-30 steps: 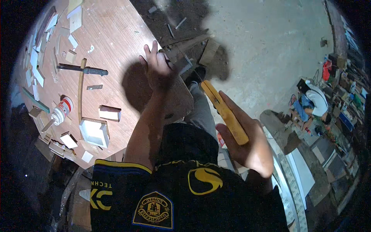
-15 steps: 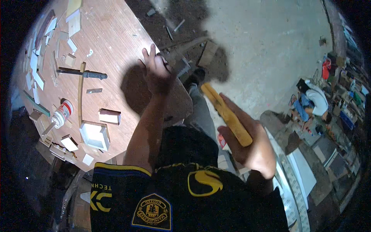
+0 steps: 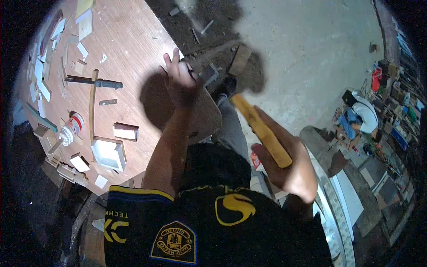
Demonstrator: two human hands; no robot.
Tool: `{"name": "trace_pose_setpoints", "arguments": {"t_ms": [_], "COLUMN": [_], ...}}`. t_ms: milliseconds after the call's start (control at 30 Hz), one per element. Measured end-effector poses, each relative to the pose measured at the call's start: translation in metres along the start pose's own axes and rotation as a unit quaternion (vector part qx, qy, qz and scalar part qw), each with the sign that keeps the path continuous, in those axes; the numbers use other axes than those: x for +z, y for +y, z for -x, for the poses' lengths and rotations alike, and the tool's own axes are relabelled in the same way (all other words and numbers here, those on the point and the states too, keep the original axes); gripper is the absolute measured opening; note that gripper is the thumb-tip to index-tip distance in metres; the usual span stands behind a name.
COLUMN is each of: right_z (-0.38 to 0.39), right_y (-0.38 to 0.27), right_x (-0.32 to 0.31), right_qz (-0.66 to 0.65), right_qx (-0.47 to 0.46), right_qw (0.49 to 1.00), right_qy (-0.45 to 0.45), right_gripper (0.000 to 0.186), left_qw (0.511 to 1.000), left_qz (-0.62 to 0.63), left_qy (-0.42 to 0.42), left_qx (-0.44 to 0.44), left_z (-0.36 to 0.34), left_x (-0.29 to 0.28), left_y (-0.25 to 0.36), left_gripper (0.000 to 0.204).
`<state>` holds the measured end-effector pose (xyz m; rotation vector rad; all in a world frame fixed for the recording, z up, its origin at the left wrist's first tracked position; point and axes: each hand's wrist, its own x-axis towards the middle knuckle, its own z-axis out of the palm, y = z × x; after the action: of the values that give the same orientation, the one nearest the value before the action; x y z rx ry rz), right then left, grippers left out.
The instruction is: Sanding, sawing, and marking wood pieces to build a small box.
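Note:
My right hand [image 3: 297, 162] is closed around a yellow-brown wooden bar [image 3: 262, 131] with a notched edge, tilted up toward the left. My left hand [image 3: 180, 84] is at the edge of the wood-topped table [image 3: 133, 49], its visible fingers stretched and spread. A small dark shape shows against those fingers; I cannot make out what it is. Just right of this hand is a grey flat piece [image 3: 209, 73]; whether the hand touches it is unclear. A knife-like tool with a dark handle [image 3: 109, 84] lies across a thin wooden strip [image 3: 92, 111].
On the table are a white bottle with a red band [image 3: 72, 129], a white-lined open box [image 3: 108, 155], a small block [image 3: 126, 132] and several offcuts. My leg [image 3: 231, 124] is beside the table. Far right, a person [image 3: 364, 113] bends near piled scraps [image 3: 398, 102].
Almost nothing differs. The wooden bar in my right hand has shifted very slightly, and my left hand stays at the table edge.

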<state>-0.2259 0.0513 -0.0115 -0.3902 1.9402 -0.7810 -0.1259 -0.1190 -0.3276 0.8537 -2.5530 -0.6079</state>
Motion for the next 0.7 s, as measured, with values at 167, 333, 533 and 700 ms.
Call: {"name": "trace_pose_setpoints", "arguments": {"t_ms": [167, 333, 533, 700], "right_z": [0.022, -0.003, 0.009, 0.014], "right_y": [-0.001, 0.003, 0.0, 0.004], "right_x": [-0.003, 0.008, 0.006, -0.004], "right_qz": [0.062, 0.011, -0.014, 0.009], "right_qx": [0.048, 0.091, 0.044, 0.033], "right_qw": [0.997, 0.996, 0.999, 0.999], "right_qy": [-0.011, -0.004, 0.009, 0.004], "right_gripper": [0.064, 0.061, 0.062, 0.057], "left_qw": [0.999, 0.997, 0.998, 0.999], "left_qz": [0.011, 0.052, 0.046, 0.032], "left_qy": [0.031, 0.049, 0.043, 0.035], "left_qx": [-0.007, 0.019, 0.004, 0.022], "left_z": [0.002, -0.002, -0.007, 0.0], "left_x": [0.001, 0.008, 0.002, -0.001], "left_y": [-0.003, -0.003, 0.004, 0.001], "left_gripper": [0.009, 0.007, 0.008, 0.008]}}
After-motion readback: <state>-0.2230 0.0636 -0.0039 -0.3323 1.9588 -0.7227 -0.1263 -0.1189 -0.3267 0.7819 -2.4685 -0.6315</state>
